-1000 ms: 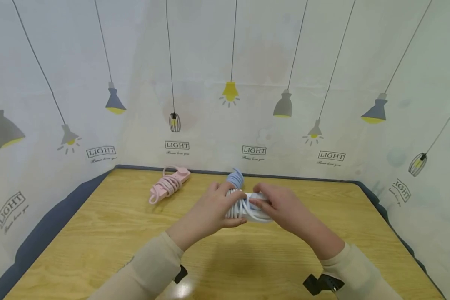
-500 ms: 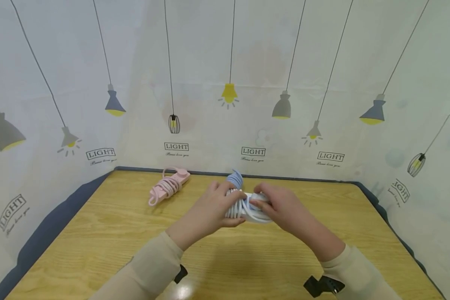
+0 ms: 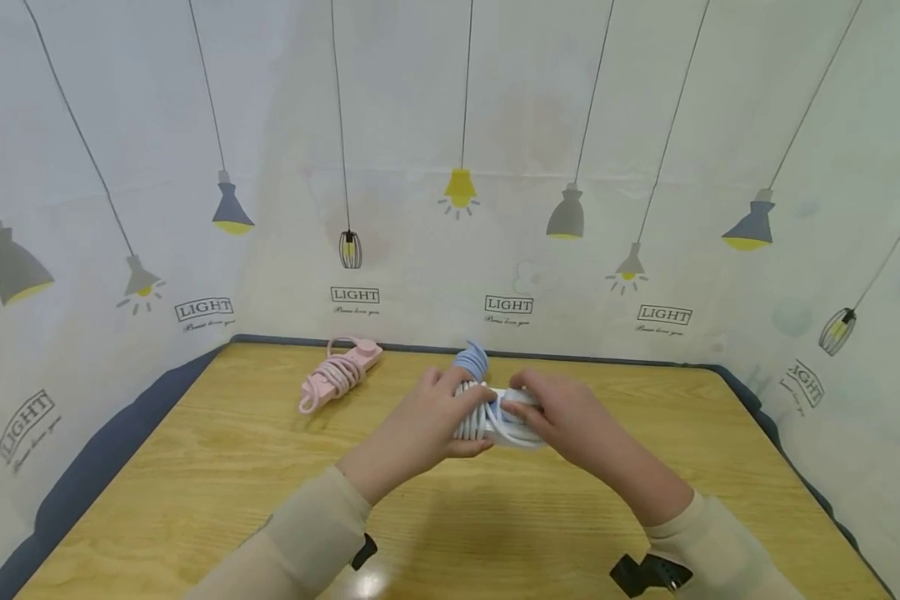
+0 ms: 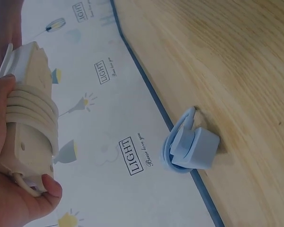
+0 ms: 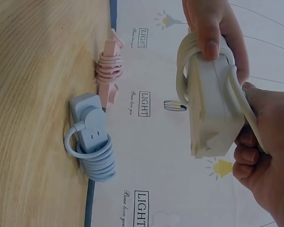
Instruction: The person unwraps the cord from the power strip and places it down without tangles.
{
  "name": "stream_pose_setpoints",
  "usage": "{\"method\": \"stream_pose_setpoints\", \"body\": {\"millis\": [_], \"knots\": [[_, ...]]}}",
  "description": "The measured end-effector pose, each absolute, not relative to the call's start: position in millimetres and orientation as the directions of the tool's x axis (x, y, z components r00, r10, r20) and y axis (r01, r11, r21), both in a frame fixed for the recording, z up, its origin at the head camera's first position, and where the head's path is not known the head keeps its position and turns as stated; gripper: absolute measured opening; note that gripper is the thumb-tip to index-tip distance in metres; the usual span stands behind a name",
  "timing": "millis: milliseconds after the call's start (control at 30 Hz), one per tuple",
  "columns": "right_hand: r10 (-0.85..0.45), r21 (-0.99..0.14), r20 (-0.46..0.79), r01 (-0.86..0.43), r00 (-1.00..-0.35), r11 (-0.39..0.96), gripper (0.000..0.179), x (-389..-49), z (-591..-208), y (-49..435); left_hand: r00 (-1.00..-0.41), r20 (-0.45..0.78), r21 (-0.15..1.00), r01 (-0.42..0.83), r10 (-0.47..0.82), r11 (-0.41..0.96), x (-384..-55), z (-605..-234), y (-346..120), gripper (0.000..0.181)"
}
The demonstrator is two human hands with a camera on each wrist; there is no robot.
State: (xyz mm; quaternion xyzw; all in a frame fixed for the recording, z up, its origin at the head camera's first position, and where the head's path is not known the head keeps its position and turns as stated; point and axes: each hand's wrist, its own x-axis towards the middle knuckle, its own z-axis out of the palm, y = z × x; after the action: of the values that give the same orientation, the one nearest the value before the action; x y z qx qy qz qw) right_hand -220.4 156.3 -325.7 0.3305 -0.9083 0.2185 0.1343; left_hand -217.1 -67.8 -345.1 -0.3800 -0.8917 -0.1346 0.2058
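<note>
Both hands hold a white power strip (image 3: 513, 435) in front of the person, its white cord wound round the body. My left hand (image 3: 433, 419) grips its left part over the cord turns. In the left wrist view, that hand's fingertips wrap the strip's end, close to where the cord (image 4: 26, 185) leaves it. My right hand (image 3: 566, 412) has its thumb and fingers curled at the other end, by the plug. In the right wrist view the right fingers (image 5: 246, 158) are bent beside a cord loop; the plug is largely hidden there.
Behind the hands, a light blue power strip (image 3: 471, 360) with coiled cord lies near the table's back edge. A pink power strip (image 3: 341, 375), also wound with its cord, lies to its left. A printed curtain (image 3: 420, 275) rises behind the wooden table (image 3: 217, 467).
</note>
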Motion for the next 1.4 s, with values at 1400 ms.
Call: {"method": "stream_pose_setpoints", "body": {"millis": [1400], "knots": [[-0.511,-0.376,0.417,-0.655,-0.752,0.656,0.017,-226.2,-319.5,164.0,-0.608,0.487,0.074,0.744,0.627,0.664,-218.0,-335.9,-61.6,0.047]]}}
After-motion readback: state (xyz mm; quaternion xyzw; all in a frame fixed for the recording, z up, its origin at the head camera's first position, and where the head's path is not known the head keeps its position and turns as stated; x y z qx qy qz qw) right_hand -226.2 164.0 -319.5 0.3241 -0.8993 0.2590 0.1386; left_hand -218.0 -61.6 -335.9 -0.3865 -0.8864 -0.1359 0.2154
